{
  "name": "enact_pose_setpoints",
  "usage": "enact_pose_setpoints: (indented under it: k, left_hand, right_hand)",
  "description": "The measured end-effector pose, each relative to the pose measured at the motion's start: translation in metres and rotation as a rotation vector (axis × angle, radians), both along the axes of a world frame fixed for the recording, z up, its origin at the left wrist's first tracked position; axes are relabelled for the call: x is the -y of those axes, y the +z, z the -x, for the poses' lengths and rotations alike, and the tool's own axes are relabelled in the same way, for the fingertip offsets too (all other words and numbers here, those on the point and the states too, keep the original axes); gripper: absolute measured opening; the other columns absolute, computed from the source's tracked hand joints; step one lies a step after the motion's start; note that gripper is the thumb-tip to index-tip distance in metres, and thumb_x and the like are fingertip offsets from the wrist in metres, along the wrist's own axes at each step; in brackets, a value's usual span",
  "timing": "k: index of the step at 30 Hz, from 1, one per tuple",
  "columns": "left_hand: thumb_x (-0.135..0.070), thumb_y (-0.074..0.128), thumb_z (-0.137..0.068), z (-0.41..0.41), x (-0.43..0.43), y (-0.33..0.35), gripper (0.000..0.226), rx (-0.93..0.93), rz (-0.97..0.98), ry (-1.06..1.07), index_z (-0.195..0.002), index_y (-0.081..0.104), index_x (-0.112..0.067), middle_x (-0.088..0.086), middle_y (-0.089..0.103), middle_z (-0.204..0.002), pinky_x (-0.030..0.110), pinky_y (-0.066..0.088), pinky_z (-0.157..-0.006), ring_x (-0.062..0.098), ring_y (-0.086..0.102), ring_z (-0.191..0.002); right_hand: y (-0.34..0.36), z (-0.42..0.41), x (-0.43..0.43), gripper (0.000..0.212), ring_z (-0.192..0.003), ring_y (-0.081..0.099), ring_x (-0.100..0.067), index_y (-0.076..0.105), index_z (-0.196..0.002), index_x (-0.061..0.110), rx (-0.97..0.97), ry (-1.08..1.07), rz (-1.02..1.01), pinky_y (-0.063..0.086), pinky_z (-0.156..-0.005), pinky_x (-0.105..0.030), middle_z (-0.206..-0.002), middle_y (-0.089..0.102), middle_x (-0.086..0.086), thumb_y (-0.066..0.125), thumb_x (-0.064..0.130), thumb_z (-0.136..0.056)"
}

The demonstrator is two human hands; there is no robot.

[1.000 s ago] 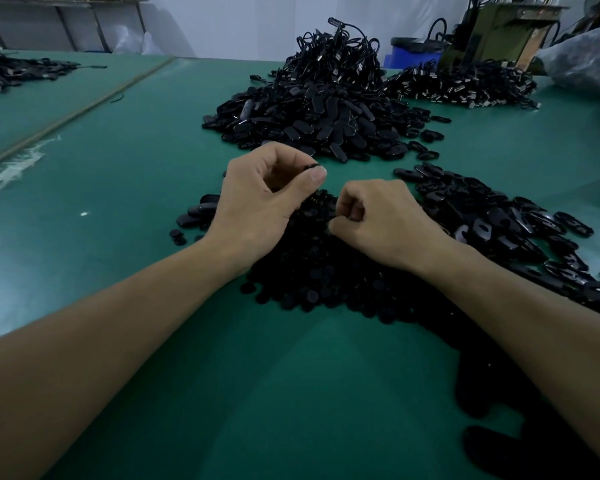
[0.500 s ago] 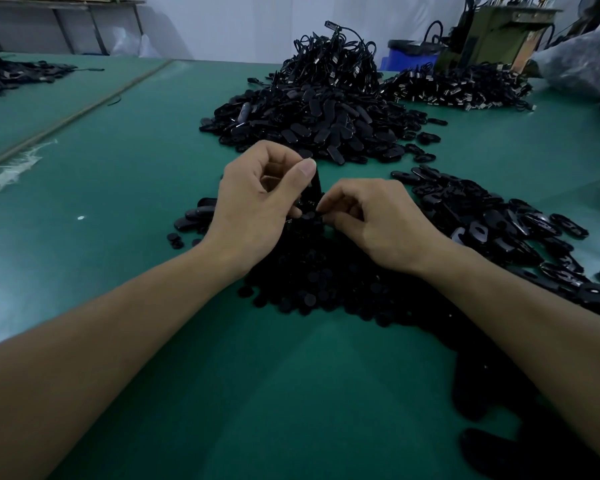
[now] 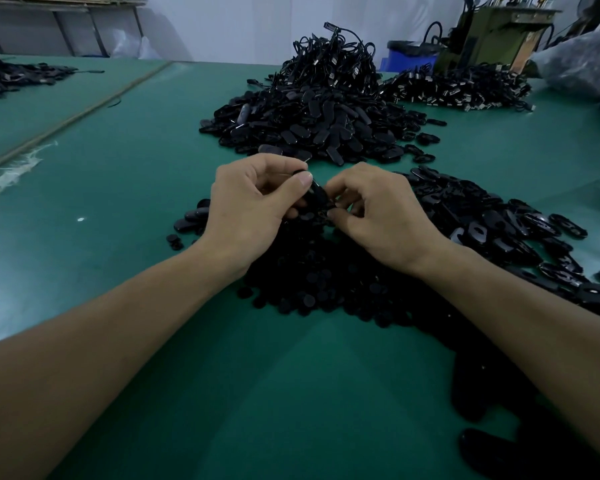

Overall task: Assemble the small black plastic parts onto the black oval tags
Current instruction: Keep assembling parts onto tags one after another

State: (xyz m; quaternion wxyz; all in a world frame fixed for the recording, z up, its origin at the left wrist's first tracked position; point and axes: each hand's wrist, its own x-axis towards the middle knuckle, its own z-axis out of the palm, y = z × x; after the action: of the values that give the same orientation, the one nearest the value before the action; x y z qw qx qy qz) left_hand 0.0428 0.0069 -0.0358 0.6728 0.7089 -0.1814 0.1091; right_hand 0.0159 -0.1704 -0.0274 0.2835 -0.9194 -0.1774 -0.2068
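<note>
Green matte table mat (image 3: 125, 358) runs under both bare forearms. Left hand (image 3: 253, 209) curls thumb and fingers round a glossy black oval plastic tag (image 3: 317, 195), pinching its far end just above the mat. Right hand (image 3: 378, 216), fingers bent tightly, pinches the tag's near end; whether a small part sits between its fingertips cannot be told. Beneath both hands lies a heap of small round black plastic parts (image 3: 326, 282), dull and button-like. Beyond the hands rises a mound of smooth oval tags (image 3: 309, 126); more flat tags (image 3: 499, 230) spread just beside the right hand.
</note>
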Motion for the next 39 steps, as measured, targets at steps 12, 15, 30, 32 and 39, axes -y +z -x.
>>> enact_pose_setpoints:
  k: [12,15,30,32,39]
  left_hand:
    - [-0.006,0.077,-0.087,0.002,0.0,0.001,0.009,-0.068,0.154,0.003,-0.088,0.069,-0.01,0.008,0.077,-0.08,0.024,0.059,-0.065,0.023,0.076,-0.072]
    - [-0.006,0.075,-0.089,0.001,0.0,0.002,0.009,-0.084,0.169,0.02,-0.092,0.069,-0.01,0.009,0.077,-0.08,0.024,0.059,-0.066,0.023,0.076,-0.073]
    - [0.0,0.072,-0.089,0.0,0.0,0.0,0.016,-0.092,0.088,0.038,-0.092,0.073,-0.016,0.005,0.078,-0.082,0.026,0.06,-0.072,0.02,0.077,-0.078]
    - [0.0,0.073,-0.089,0.001,0.0,0.001,0.018,-0.09,0.082,0.028,-0.09,0.073,-0.018,0.004,0.078,-0.08,0.025,0.06,-0.071,0.02,0.077,-0.077]
    - [0.003,0.074,-0.087,0.005,0.001,0.004,0.016,-0.087,0.106,-0.075,-0.091,0.072,-0.013,0.004,0.077,-0.076,0.023,0.06,-0.07,0.021,0.077,-0.075]
  right_hand:
    - [0.01,-0.004,0.006,0.024,-0.074,0.068,-0.008,0.07,-0.088,0.025,-0.12,0.053,-0.33,0.055,-0.073,-0.018,-0.085,0.072,0.002,0.074,0.001,-0.086]
    - [0.011,-0.005,0.008,0.025,-0.08,0.072,-0.014,0.07,-0.093,0.023,-0.161,0.058,-0.467,0.058,-0.079,-0.023,-0.089,0.074,-0.001,0.077,0.0,-0.083]
    - [0.014,-0.005,0.006,0.022,-0.073,0.071,-0.012,0.068,-0.083,0.016,-0.223,0.112,-0.77,0.052,-0.062,-0.021,-0.079,0.076,0.0,0.075,-0.005,-0.081]
    - [0.015,-0.004,0.004,0.022,-0.072,0.07,-0.012,0.068,-0.082,0.015,-0.213,0.113,-0.783,0.051,-0.061,-0.021,-0.079,0.076,-0.001,0.076,-0.005,-0.08]
    - [0.018,-0.001,-0.003,0.022,-0.072,0.069,-0.019,0.069,-0.082,0.016,-0.117,0.083,-0.704,0.056,-0.066,-0.024,-0.078,0.073,-0.006,0.08,-0.002,-0.079]
